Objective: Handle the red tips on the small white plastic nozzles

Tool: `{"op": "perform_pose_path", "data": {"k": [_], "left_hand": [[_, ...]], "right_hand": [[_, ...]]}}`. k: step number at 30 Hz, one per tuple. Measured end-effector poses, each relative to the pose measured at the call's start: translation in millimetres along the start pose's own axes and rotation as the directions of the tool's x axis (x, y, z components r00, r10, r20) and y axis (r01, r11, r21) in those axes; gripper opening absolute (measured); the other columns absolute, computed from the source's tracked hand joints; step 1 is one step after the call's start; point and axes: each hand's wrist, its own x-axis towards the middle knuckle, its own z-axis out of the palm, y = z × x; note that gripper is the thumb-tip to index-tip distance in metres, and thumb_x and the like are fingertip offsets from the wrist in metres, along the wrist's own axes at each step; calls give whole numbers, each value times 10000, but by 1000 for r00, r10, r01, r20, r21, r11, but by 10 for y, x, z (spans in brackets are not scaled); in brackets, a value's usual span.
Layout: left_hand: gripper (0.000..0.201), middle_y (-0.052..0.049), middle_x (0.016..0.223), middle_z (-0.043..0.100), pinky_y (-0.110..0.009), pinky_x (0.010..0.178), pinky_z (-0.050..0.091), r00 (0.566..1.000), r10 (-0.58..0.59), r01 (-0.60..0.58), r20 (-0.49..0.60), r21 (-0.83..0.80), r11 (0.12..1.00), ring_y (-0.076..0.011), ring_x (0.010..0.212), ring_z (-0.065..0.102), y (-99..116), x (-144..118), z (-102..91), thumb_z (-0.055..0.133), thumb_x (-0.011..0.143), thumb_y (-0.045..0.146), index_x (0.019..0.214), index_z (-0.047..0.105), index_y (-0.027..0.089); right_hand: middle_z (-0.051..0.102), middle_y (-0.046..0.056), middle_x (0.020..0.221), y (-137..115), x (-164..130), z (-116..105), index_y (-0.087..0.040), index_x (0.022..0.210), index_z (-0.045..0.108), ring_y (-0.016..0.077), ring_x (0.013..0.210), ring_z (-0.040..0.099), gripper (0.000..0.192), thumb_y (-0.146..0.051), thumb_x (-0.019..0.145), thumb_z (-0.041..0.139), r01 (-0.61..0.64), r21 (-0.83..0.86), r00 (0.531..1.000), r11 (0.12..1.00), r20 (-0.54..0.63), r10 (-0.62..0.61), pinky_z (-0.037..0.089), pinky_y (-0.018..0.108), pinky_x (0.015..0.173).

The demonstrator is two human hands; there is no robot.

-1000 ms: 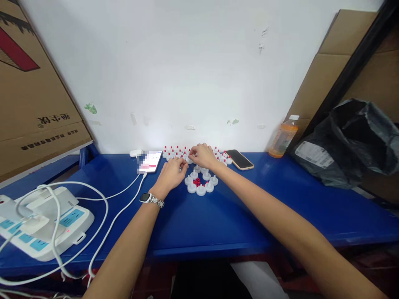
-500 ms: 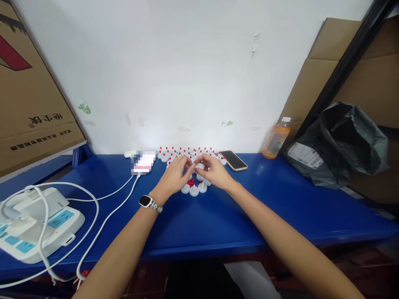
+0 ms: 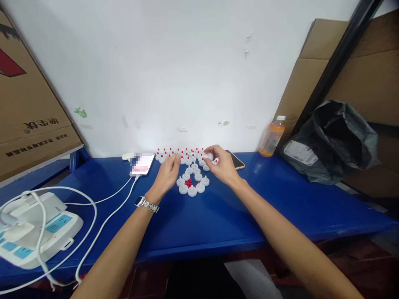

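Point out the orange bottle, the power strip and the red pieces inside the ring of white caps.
orange bottle (image 3: 272, 139), head view, mid body.
power strip (image 3: 59, 222), head view, blue top panel.
red pieces (image 3: 188, 182), head view, middle of the pile.

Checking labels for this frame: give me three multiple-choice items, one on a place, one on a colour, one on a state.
1. Where does the orange drink bottle stand?
A. far right of the table, by the wall
B. on the power strip
C. between the hands

2. What colour is the table top?
A. green
B. blue
C. white

3. What is the right hand doing?
A. lying flat and empty
B. gripping the bottle
C. pinching a white cap in its fingertips

Answers: 1 A, it stands against the wall beside the black bag. 2 B, the bare surface is blue. 3 C, the white cap sits between thumb and fingers over the rows of caps.
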Motion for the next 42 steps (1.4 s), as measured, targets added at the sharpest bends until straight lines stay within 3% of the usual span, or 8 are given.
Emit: {"op": "perform_pose_path", "data": {"k": [3, 7, 12, 18, 26, 30, 36, 42], "left_hand": [[412, -39, 822, 594, -366, 845, 409, 964, 140, -166, 227, 99, 981, -205, 846, 531, -76, -8, 34, 344, 1016, 442, 798, 589, 193], [371, -58, 927, 620, -402, 891, 409, 945, 136, -186, 298, 147, 971, -231, 920, 538, -86, -28, 76, 401, 995, 434, 957, 702, 220], [389, -63, 953, 649, -396, 910, 416, 966, 97, -133, 242, 137, 982, -232, 956, 562, -140, 8, -69, 372, 1002, 392, 967, 717, 217], [307, -69, 864, 660, -358, 797, 437, 993, -23, -3, 114, 220, 975, -227, 855, 589, -353, 54, -284, 423, 961, 335, 850, 661, 176], [163, -98, 935, 661, -371, 810, 464, 985, -125, 77, 119, 345, 935, -251, 902, 610, -519, 5, -307, 515, 895, 243, 907, 659, 167], [226, -137, 1000, 633, -415, 878, 463, 986, -151, 113, 65, 396, 911, -294, 991, 596, -564, -31, -242, 557, 891, 256, 1059, 653, 139], [144, -78, 807, 658, -331, 711, 458, 983, -142, 102, 118, 294, 951, -219, 764, 620, -528, -35, -203, 524, 906, 223, 851, 648, 174], [204, -31, 809, 662, -282, 689, 458, 999, -51, 51, 2, -129, 990, -165, 738, 616, -241, 14, -189, 481, 966, 351, 927, 599, 189]], "right_hand": [[698, 33, 934, 33, -13, 56, -203, 945, 661, 183, 817, 615, 128, -225, 835, 598, -50, 60, 999, 997, 17, 49, 476, 321, 792], [710, 29, 938, 56, -53, 114, -211, 932, 687, 192, 893, 638, 128, -233, 832, 609, -107, 100, 992, 989, 72, 100, 483, 334, 832], [648, 45, 899, 60, -38, 119, -197, 876, 703, 182, 832, 602, 108, -260, 803, 658, -130, 49, 990, 990, 53, 128, 474, 325, 772], [697, 15, 781, 43, 161, 432, -180, 841, 682, 150, 746, 631, 75, -207, 812, 619, -110, 120, 967, 987, 241, 79, 468, 275, 724], [728, 31, 793, 103, 405, 783, -215, 773, 730, 235, 891, 628, 120, -208, 794, 613, 84, -284, 857, 955, 509, 76, 386, 397, 902], [704, 30, 767, 71, 418, 832, -236, 834, 736, 267, 927, 583, 124, -292, 802, 630, 80, -334, 885, 939, 458, 88, 357, 439, 916], [674, 23, 746, 13, 362, 890, -215, 774, 686, 227, 853, 573, 139, -280, 846, 585, -5, -203, 960, 979, 274, 61, 391, 395, 884], [676, 72, 1042, -84, 160, 627, -199, 1047, 650, 208, 942, 597, 211, -326, 886, 597, 123, 42, 988, 992, 90, -126, 450, 356, 892]]}}
